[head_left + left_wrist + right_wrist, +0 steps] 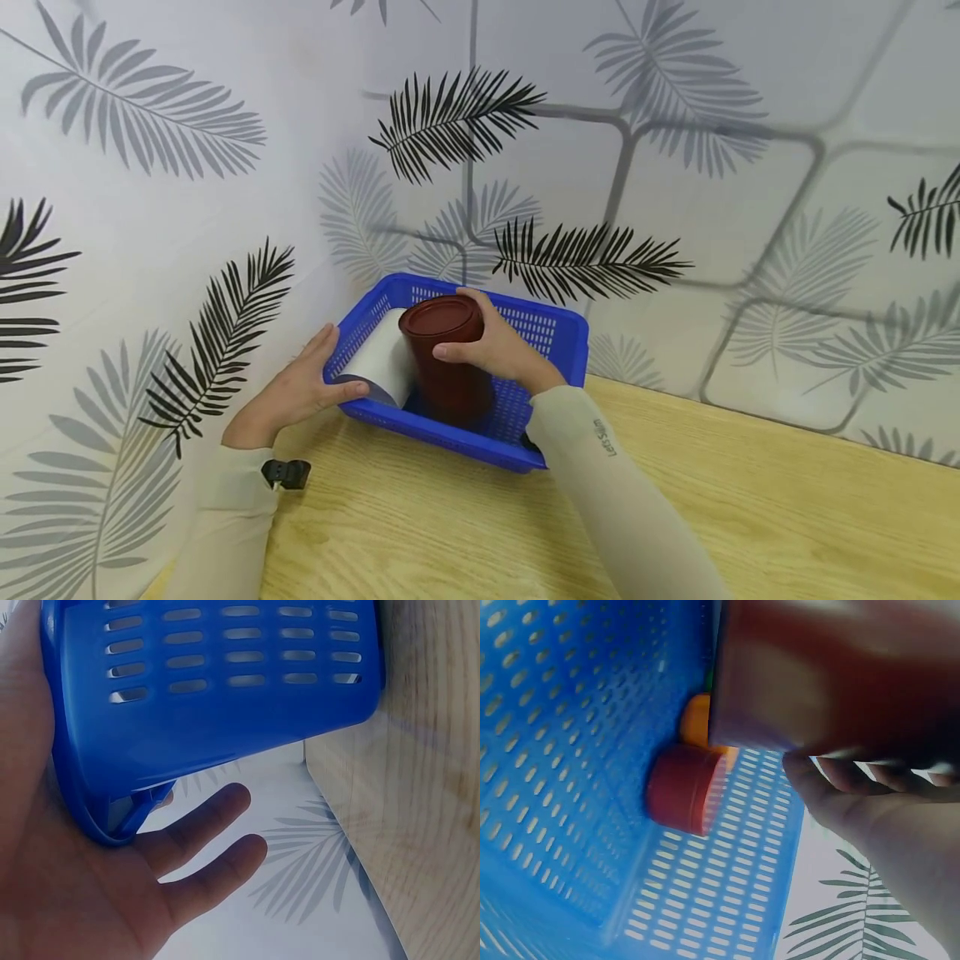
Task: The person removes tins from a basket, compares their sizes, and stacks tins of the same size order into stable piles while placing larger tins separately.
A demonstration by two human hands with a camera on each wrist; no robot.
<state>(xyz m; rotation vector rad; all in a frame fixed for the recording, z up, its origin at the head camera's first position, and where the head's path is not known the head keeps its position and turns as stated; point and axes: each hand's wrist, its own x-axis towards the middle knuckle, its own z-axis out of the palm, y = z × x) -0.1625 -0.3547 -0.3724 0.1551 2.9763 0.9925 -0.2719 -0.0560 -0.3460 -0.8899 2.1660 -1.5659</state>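
A blue plastic basket (450,446) with slotted walls stands on the table. My right hand (498,342) grips a dark red lidded canister (450,375), fingers behind it and thumb in front. The canister stands tilted inside the basket. Left of it lies a white cylinder (378,354), whose exact kind I cannot tell. My left hand (300,396) rests against the basket's left front corner. In the left wrist view, the rim lies across that palm, with extended fingers (217,877) beneath it. The canister's base is unclear in the head view.
In the right wrist view, a small red cylindrical thing (682,787) and a partly hidden orange thing (696,720) lie in the basket. A leaf-patterned wall covering (675,183) rises close behind and to the left. The wooden table (420,533) extends in front and to the right.
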